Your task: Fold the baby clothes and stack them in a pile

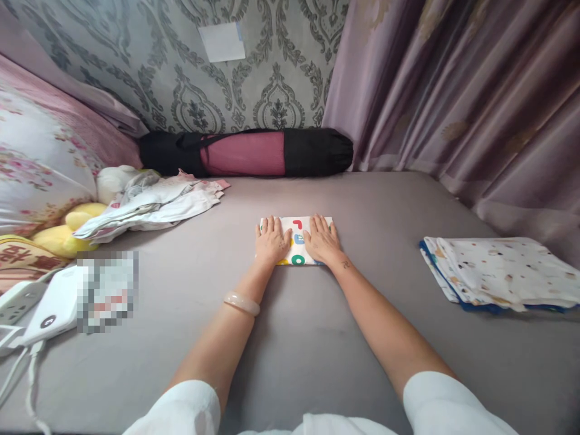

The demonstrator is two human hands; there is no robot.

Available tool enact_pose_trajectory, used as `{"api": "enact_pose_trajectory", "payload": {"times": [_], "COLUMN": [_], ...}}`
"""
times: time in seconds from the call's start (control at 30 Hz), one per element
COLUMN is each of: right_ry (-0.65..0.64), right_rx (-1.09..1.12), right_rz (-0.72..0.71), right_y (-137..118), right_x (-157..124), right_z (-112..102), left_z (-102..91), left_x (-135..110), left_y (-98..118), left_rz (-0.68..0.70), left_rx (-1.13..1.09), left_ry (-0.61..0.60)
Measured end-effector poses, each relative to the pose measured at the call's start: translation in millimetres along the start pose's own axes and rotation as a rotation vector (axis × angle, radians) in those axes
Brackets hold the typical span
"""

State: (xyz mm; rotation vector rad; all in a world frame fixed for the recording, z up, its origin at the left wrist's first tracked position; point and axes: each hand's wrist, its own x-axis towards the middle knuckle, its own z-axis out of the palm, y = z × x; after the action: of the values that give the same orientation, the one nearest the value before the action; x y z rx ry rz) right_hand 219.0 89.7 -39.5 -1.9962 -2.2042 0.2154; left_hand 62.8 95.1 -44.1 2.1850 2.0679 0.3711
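Note:
A small folded white cloth (298, 246) with colourful letters and shapes lies flat on the grey sheet (290, 338). My left hand (272, 240) rests palm down on its left part, fingers stretched away from me. On its right part my right hand (322, 240) lies flat in the same way, fingers pointing forward. Both thumbs point inward, with a strip of the printed cloth showing between them. Parts of the cloth under the palms are hidden.
Folded printed cloths (502, 272) with blue edges lie at the right. Crumpled clothes (158, 202) and a yellow plush toy (67, 229) are at the left, near a white power bank (57, 305) with cables. A black and pink long bag (244, 152) lies along the wall.

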Motion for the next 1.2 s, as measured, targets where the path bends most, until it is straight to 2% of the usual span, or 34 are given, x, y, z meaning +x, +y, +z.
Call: {"api": "enact_pose_trajectory", "payload": {"times": [0.2, 0.4, 0.6, 0.73, 0.83, 0.97, 1.07, 1.2], "right_ry": [0.0, 0.043, -0.01, -0.013, 0.025, 0.108, 0.104, 0.058], "right_rx": [0.021, 0.038, 0.045, 0.039, 0.026, 0.008, 0.022, 0.024], "right_rz": [0.026, 0.144, 0.173, 0.175, 0.168, 0.077, 0.0, -0.004], "right_y": [0, 8, 15, 16, 13, -3, -17, -24], "right_x": [-1, -3, -4, -3, -5, -12, -18, -20], "right_z": [-2, -6, -9, -9, -10, -9, -4, 3], "left_z": [-1.2, 0.3, 0.3, 0.7, -1.8, -6.7, -6.0, -0.4], "left_x": [-4, -6, -4, -4, -8, -20, -28, -31], "left_y": [-2, -13, -19, -20, -14, 7, 22, 27], "left_rz": [-0.025, -0.066, -0.092, -0.083, -0.075, -0.006, 0.083, 0.074], "left_rx": [-0.012, -0.005, -0.032, -0.025, 0.006, 0.043, 0.057, 0.059], "left_ry": [0.047, 0.141, 0.037, 0.053, 0.119, 0.209, 0.166, 0.049]}}
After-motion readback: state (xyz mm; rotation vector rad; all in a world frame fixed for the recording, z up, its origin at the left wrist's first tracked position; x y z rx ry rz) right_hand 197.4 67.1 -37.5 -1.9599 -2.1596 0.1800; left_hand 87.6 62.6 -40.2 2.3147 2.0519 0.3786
